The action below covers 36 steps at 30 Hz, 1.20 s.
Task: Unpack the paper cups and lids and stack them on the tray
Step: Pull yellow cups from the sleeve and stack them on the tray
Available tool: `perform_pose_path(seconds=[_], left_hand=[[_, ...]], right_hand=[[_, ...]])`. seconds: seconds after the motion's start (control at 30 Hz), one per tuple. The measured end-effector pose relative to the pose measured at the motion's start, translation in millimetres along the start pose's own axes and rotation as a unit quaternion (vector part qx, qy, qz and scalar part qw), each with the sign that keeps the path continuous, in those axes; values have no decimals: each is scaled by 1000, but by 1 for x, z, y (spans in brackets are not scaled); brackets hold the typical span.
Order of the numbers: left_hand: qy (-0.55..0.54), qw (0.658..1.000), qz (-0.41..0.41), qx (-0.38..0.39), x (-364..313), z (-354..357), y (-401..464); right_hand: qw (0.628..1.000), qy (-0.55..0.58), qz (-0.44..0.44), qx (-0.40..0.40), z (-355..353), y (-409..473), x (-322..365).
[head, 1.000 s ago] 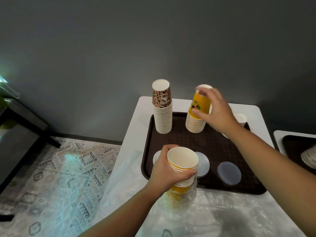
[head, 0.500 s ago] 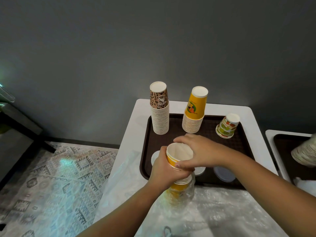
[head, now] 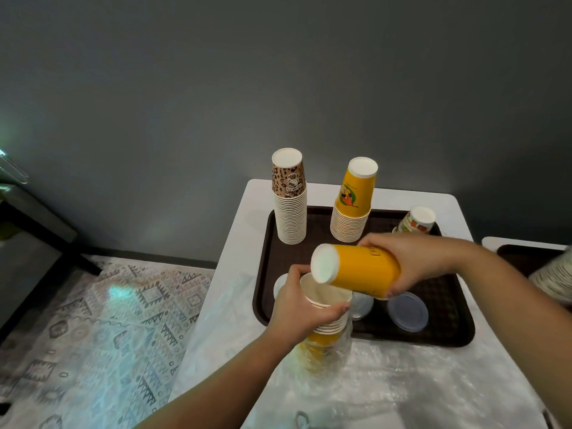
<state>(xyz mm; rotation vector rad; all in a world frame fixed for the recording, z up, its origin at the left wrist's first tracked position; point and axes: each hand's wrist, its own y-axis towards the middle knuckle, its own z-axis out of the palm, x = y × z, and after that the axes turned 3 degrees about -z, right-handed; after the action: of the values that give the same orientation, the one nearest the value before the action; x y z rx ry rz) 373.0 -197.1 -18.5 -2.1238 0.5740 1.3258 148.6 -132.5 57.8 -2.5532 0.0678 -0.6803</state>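
My left hand (head: pixel 301 308) grips a stack of yellow paper cups (head: pixel 328 308), mouth up, still partly in clear plastic wrap (head: pixel 325 354) at the tray's near edge. My right hand (head: pixel 411 264) holds one yellow cup (head: pixel 356 269) on its side just above that stack, its white bottom pointing left. On the brown tray (head: pixel 458 332) stand an upside-down stack of leopard-print cups (head: pixel 289 199), an upside-down yellow stack (head: pixel 353 202) and a short colourful stack (head: pixel 416 221) at the back right. Clear lids (head: pixel 407 311) lie on the tray near my hands.
The tray sits on a white table (head: pixel 247 205) against a grey wall. Crumpled plastic film (head: pixel 402 382) covers the table's near part. A second tray (head: pixel 520 258) with more cups (head: pixel 554 274) is at the right edge. A patterned rug (head: pixel 93 320) lies on the floor at left.
My right hand left the yellow stack on the tray, came to the stack in my left hand, and has lifted the top cup off it, turning it sideways.
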Motion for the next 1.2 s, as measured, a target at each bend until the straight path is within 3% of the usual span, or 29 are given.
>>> perform_pose_path(seconds=[0.1, 0.2, 0.33, 0.43, 0.7, 0.97, 1.2], left_hand=[[0, 1000, 1, -6, 0, 0, 1], [2, 1000, -1, -15, 2, 0, 3], [12, 1000, -7, -13, 0, 0, 4], [14, 1000, -10, -13, -1, 0, 4], [5, 1000, -13, -14, 0, 0, 5], [4, 1000, -14, -14, 1, 0, 6], [16, 1000, -12, -15, 1, -1, 5]], right_hand=[[999, 35, -18, -26, 15, 14, -5], [980, 160, -14, -114, 12, 20, -6], [881, 315, -11, -351, -26, 37, -1], [815, 369, -11, -446, -56, 58, -8], [766, 410, 54, -492, -62, 106, -36], [785, 371, 67, -492, -52, 118, -40], [770, 322, 38, -550, -35, 116, -32]])
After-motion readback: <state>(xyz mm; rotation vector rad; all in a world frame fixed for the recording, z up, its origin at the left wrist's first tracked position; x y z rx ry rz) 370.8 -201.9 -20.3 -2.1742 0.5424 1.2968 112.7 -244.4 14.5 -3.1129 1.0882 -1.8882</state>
